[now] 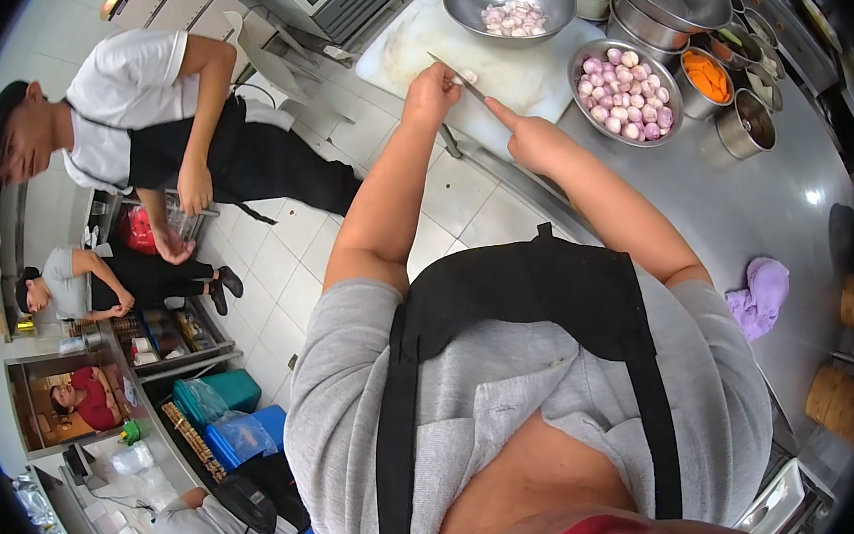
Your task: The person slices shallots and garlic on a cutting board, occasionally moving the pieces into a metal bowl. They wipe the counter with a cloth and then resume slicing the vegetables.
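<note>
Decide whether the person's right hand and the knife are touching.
Touching. The head view shows the right hand closed at the near end of the knife, its index finger extended onto it.

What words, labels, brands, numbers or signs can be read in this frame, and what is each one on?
None can be read.
Knife, cutting board, bowl of purple shallots and black apron: no legible text.
Background packages: any print is too small or blurred to read.
</note>
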Available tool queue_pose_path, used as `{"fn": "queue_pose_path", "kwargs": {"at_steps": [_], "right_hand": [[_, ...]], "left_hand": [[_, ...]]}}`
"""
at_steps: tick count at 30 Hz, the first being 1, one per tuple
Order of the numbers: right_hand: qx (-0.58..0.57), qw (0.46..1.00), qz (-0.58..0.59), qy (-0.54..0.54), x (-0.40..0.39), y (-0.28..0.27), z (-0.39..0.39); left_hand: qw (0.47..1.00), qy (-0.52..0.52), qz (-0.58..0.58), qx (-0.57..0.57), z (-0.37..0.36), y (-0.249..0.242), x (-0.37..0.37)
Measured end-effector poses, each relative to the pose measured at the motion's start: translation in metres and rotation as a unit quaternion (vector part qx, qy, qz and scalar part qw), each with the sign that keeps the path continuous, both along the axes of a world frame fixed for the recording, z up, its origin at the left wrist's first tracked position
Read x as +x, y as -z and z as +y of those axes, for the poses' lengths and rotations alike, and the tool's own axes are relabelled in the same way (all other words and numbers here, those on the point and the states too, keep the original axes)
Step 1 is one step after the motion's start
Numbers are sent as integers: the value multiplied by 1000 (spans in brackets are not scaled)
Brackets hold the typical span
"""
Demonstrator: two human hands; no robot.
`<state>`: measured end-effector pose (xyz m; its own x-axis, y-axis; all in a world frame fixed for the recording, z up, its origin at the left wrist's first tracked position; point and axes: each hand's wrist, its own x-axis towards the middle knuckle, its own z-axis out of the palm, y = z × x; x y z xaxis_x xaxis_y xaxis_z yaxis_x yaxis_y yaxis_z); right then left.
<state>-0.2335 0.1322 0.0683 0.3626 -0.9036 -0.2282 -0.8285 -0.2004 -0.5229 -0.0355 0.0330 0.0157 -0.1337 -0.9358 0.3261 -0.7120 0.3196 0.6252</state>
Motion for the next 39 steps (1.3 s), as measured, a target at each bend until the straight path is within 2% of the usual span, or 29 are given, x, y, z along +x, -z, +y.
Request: {"fn": "queue_pose_path", "kwargs": {"at_steps": [5, 7, 11, 18, 21, 25, 27, 32, 39], "right_hand": [[0, 1000, -26, 2, -11, -7, 17], [1, 1000, -27, 7, -14, -13, 27], [-26, 999, -21, 0, -15, -15, 26], [-13, 1000, 13, -2, 5, 6, -9], [-12, 1000, -27, 9, 3, 1, -9], [7, 1000, -3, 0, -8, -12, 14], [-19, 999, -30, 8, -11, -8, 22], [-18, 1000, -15, -2, -15, -4, 18], [-17, 999, -28, 2, -14, -9, 23]], "left_hand": [[999, -9, -6, 39, -1, 0, 3], [1000, 10, 3, -1, -2, 2, 3], [1000, 4, -30, 2, -2, -1, 2], [1000, 8, -1, 8, 1, -1, 1], [1000, -6, 2, 17, 2, 0, 0], [1000, -14, -4, 15, 1, 1, 1], [1000, -7, 2, 4, 3, 3, 2], [1000, 3, -22, -3, 0, -1, 0], [1000, 9, 5, -6, -1, 2, 4]]}}
